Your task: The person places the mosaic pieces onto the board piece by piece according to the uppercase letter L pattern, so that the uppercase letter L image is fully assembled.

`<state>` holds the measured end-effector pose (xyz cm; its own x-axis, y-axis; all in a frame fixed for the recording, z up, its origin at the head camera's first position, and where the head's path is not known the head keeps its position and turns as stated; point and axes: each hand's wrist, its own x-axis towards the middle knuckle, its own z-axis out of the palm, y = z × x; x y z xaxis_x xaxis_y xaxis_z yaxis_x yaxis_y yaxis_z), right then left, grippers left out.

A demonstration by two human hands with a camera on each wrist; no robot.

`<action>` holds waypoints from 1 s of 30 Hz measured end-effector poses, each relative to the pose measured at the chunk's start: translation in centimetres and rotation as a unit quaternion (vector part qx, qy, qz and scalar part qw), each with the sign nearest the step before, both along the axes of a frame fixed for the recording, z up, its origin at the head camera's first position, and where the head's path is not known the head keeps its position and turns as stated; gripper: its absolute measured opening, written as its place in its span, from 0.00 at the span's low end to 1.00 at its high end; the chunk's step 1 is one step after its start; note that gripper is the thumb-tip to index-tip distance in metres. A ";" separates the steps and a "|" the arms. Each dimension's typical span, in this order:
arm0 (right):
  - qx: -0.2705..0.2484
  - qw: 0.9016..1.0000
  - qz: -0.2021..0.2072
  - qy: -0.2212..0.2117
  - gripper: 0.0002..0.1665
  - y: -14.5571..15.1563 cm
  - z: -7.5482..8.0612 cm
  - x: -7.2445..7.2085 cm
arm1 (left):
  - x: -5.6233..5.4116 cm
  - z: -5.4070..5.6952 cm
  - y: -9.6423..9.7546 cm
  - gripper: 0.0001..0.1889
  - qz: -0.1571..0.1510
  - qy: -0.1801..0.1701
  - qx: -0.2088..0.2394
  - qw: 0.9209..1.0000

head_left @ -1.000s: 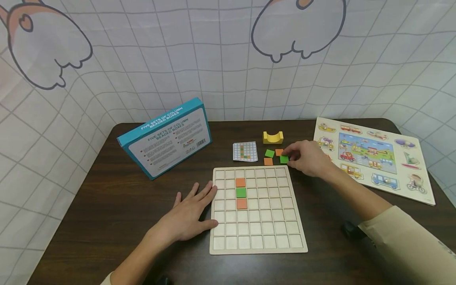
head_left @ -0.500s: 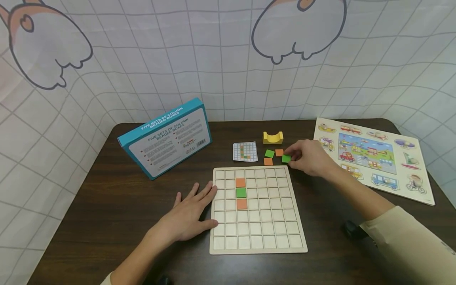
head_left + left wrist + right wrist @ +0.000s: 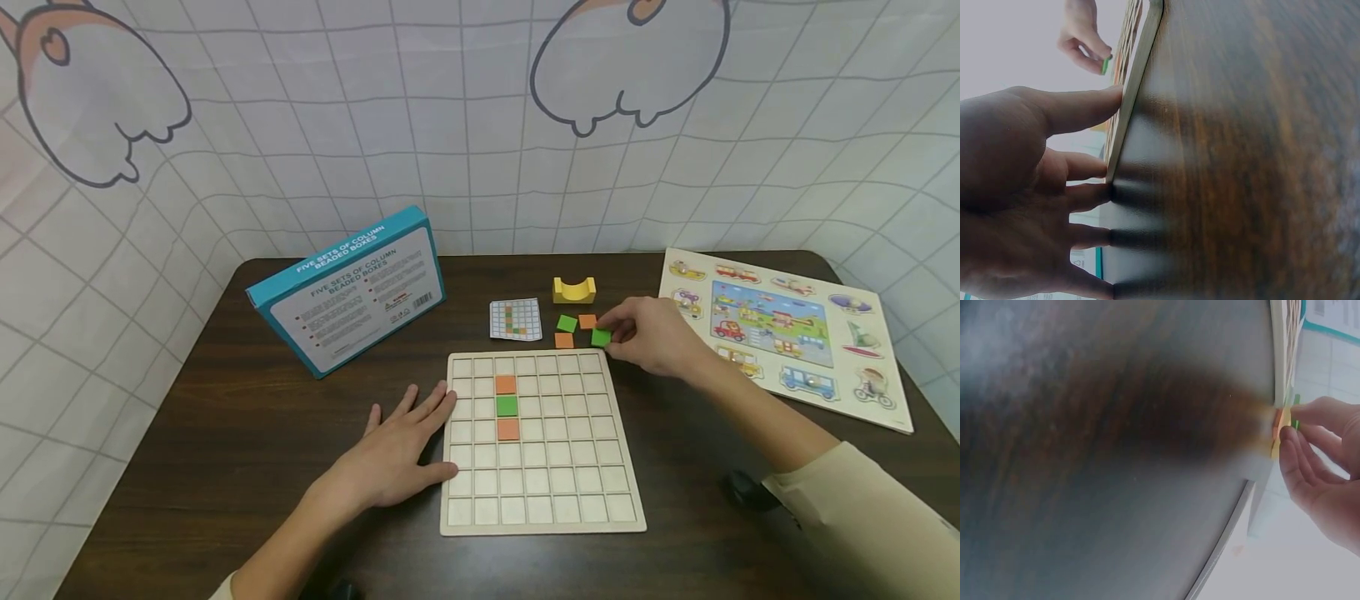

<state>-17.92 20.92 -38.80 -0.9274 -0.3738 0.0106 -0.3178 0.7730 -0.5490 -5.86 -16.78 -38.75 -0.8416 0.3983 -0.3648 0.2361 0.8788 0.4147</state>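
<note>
A green square tile (image 3: 601, 337) is pinched between the thumb and fingers of my right hand (image 3: 651, 335), just beyond the board's far right corner. In the right wrist view the tile (image 3: 1297, 411) shows edge-on at the fingertips. My left hand (image 3: 393, 454) lies with spread fingers at the left edge of the wooden grid board (image 3: 558, 481), thumb and fingertip touching its rim. One column of the board holds an orange tile (image 3: 506, 384), a green tile (image 3: 507, 406) and another orange tile (image 3: 508, 429). Beside my right hand lie a loose green tile (image 3: 567, 323) and two orange tiles (image 3: 564, 340).
A small pattern card (image 3: 515, 320) lies behind the board, near a yellow arched block (image 3: 574, 290). At the left a blue box (image 3: 352, 292) stands propped up. A vehicle puzzle board (image 3: 787, 333) lies at the right, partly behind my right forearm.
My right hand has lifted the green tile slightly and shifted it a little to the right, off the loose group. The left hand stays in place on the board's edge.
</note>
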 end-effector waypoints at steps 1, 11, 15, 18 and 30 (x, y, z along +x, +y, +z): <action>0.000 1.000 0.001 0.000 0.16 -0.1 0.1 0.1 | 0.0 0.0 0.0 0.47 0.000 0.000 0.000 1.000; -0.014 1.000 0.009 -0.003 0.15 -1.2 0.6 1.4 | -0.1 0.1 0.1 0.47 0.000 0.000 -0.004 1.000; -0.020 1.000 0.016 -0.001 0.14 -1.7 0.7 1.9 | 0.0 0.1 0.1 0.47 0.000 -0.001 -0.005 1.000; -0.024 0.999 0.022 -0.003 0.14 -2.0 0.8 2.4 | 0.0 0.1 0.1 0.47 -0.001 -0.001 -0.003 1.000; -0.030 0.998 0.049 -0.004 0.15 -3.5 1.1 4.1 | 0.1 0.1 0.1 0.47 -0.001 0.001 -0.001 1.000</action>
